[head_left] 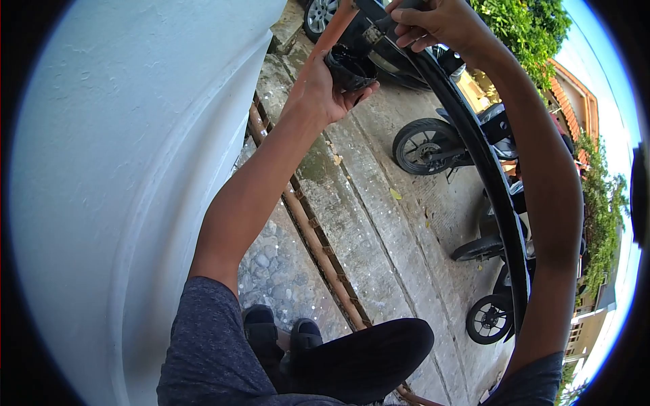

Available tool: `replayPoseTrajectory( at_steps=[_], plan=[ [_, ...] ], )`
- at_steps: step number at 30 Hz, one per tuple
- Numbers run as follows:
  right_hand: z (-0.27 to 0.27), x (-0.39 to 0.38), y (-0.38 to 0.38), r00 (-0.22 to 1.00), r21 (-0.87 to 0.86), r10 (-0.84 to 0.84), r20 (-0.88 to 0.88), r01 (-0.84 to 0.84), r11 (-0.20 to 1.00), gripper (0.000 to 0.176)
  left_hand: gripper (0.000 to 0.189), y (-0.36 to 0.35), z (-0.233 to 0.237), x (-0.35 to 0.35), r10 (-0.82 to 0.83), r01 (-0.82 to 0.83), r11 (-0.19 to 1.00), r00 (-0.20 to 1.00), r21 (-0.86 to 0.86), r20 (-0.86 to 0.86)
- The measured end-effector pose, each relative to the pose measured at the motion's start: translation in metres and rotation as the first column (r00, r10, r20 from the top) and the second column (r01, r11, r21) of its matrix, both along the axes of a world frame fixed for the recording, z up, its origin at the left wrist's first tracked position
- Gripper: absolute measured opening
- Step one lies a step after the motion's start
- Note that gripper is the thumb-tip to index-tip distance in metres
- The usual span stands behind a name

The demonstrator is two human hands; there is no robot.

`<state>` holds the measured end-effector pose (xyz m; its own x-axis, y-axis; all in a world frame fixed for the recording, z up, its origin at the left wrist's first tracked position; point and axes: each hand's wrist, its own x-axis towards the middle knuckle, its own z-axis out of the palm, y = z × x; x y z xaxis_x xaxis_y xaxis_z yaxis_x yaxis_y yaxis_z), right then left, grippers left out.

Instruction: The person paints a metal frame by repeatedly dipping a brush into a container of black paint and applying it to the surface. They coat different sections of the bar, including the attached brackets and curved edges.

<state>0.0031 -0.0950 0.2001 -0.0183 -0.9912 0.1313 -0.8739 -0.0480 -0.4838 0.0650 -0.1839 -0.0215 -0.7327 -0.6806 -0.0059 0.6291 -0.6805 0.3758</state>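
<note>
My left hand (323, 93) is wrapped round a small black cup (349, 70), tilted toward me and coated with dark, glossy stuff that looks like paint. At the top edge of the view, my right hand (433, 28) is bent with its fingers closed on something dark that I cannot make out, partly cut off by the frame. It is beside the upper end of a glossy black rail (478, 145), which curves down between my right arm and the ground. A brown-orange post (330, 39) rises behind the cup.
A white wall (122, 149) fills the left side. Beyond the rail stand several motorcycles, one with its front wheel (428, 146) toward me, and a dark car (386, 57). Below, a rusty pipe (323, 260) runs along the concrete, near my sandalled feet (261, 325).
</note>
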Motion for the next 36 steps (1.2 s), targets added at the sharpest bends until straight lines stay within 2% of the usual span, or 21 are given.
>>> replayPoseTrajectory(
  at_steps=[6, 9, 12, 15, 18, 23, 25, 26, 28, 35, 36],
  plan=[
    [-0.006, 0.002, 0.004, 0.991, -0.042, 0.056, -0.123, -0.061, 0.997, 0.016, 0.059, -0.009, 0.008, -0.004, 0.051, -0.051, 0.999, 0.999, 0.002, 0.003],
    [-0.021, -0.019, -0.007, 0.939, -0.126, 0.15, -0.31, -0.197, 0.972, 0.03, 0.06, -0.012, 0.009, -0.005, 0.069, -0.069, 0.998, 0.997, 0.008, 0.017],
    [-0.028, -0.019, -0.002, 0.899, -0.183, 0.086, -0.429, -0.18, 0.966, 0.028, 0.06, -0.021, 0.014, -0.007, 0.076, -0.076, 0.997, 0.997, 0.004, -0.002],
    [-0.032, -0.017, -0.001, 0.843, -0.288, 0.116, -0.525, -0.305, 0.908, 0.02, 0.061, -0.026, 0.018, -0.011, 0.075, -0.075, 0.997, 0.997, 0.011, -0.021],
    [-0.029, -0.018, -0.005, 0.837, -0.295, 0.131, -0.531, -0.328, 0.898, 0.021, 0.062, -0.034, 0.024, -0.019, 0.109, -0.109, 0.994, 0.994, -0.009, -0.025],
    [-0.026, -0.021, -0.011, 0.835, -0.315, 0.061, -0.547, -0.273, 0.909, 0.017, 0.064, -0.038, 0.032, -0.023, 0.152, -0.152, 0.988, 0.988, 0.007, 0.007],
    [-0.028, -0.019, -0.008, 0.847, -0.33, 0.048, -0.529, -0.257, 0.908, 0.013, 0.064, -0.043, 0.031, -0.025, 0.161, -0.162, 0.987, 0.987, 0.014, 0.016],
    [-0.018, -0.004, -0.002, 0.884, -0.313, 0.041, -0.465, -0.208, 0.927, 0.014, 0.064, -0.046, 0.031, -0.028, 0.176, -0.176, 0.984, 0.984, -0.005, 0.026],
    [-0.024, -0.01, -0.006, 0.886, -0.339, 0.061, -0.46, -0.239, 0.91, 0.014, 0.064, -0.052, 0.031, -0.031, 0.211, -0.21, 0.977, 0.977, -0.043, 0.038],
    [-0.034, -0.018, -0.017, 0.859, -0.328, 0.127, -0.496, -0.321, 0.889, 0.016, 0.058, -0.064, 0.031, -0.035, 0.216, -0.216, 0.976, 0.976, 0.017, 0.013],
    [-0.033, -0.018, -0.018, 0.871, -0.331, 0.096, -0.482, -0.282, 0.901, 0.015, 0.057, -0.063, 0.033, -0.035, 0.227, -0.227, 0.974, 0.974, 0.023, 0.02]
  ],
)
